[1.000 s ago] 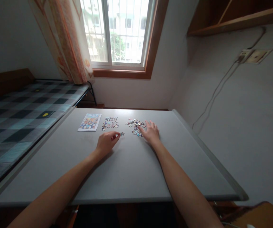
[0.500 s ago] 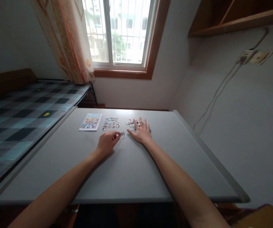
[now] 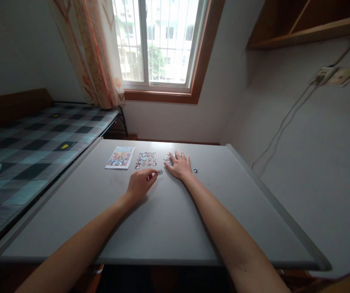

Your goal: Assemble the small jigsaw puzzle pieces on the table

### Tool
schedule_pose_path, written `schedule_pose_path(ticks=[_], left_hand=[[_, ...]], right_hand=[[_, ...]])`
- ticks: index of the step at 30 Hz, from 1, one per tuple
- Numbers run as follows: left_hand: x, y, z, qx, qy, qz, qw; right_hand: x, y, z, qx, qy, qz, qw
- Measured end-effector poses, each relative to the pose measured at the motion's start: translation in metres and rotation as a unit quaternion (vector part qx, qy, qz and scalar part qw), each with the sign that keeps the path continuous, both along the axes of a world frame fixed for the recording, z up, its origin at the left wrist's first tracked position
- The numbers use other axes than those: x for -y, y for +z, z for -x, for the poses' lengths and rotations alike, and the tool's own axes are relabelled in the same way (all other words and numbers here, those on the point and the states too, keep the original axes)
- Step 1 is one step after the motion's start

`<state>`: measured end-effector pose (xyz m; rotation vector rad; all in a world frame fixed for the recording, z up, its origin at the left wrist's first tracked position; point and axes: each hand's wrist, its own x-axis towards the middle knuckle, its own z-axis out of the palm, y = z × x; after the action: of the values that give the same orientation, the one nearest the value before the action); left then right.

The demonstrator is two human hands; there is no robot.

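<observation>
My left hand (image 3: 142,181) has thumb and fingers pinched on a small jigsaw puzzle piece (image 3: 161,172) just over or on the tabletop. My right hand (image 3: 179,166) lies flat with fingers spread over a pile of loose puzzle pieces (image 3: 166,160); most of that pile is hidden under it. To the right of this wrist lies a single dark puzzle piece (image 3: 196,171), apart from the pile. Rows of puzzle pieces (image 3: 146,159) sit beyond my left hand. Left of them is a colourful printed picture sheet (image 3: 120,158).
All of this rests on a pale grey table (image 3: 159,228) with raised side edges. A bed with a checked cover (image 3: 80,126) stands along the left. Behind the table is a window (image 3: 159,44) with a patterned curtain (image 3: 94,57). Cables (image 3: 284,118) hang down the right wall.
My right hand has slid slightly left over the pile, and a piece now shows separately beside its wrist. My left hand keeps its pinch almost in place. The view has shifted a little.
</observation>
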<state>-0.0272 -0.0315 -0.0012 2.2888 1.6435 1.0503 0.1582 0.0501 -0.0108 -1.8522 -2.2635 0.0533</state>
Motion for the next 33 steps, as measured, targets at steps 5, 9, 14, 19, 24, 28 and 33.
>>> schedule_pose_path(ticks=[5,9,14,19,24,28,33], left_hand=[[0.001,0.001,0.000,0.015,-0.001,-0.006,1.000],[0.001,0.002,0.000,0.028,-0.001,-0.005,1.000],[0.002,0.004,-0.001,0.037,-0.003,-0.005,0.999],[0.002,0.005,-0.001,0.036,-0.005,-0.004,0.999],[0.002,0.006,0.000,0.035,-0.005,-0.002,0.999],[0.002,0.006,-0.001,0.033,-0.002,0.001,0.999],[0.002,0.007,0.000,0.033,0.003,0.006,0.999]], right_hand=[[0.023,-0.002,-0.010,-0.005,-0.092,-0.108,0.990],[0.033,-0.011,-0.029,-0.022,-0.150,-0.039,0.988],[0.019,-0.015,-0.028,-0.023,-0.110,0.009,0.994],[0.001,-0.012,-0.009,-0.031,-0.071,0.012,0.997],[-0.011,-0.013,0.004,-0.030,-0.035,0.013,0.999],[-0.017,-0.013,0.014,-0.023,-0.024,0.020,0.999],[-0.026,-0.012,0.025,-0.025,-0.027,0.023,0.999]])
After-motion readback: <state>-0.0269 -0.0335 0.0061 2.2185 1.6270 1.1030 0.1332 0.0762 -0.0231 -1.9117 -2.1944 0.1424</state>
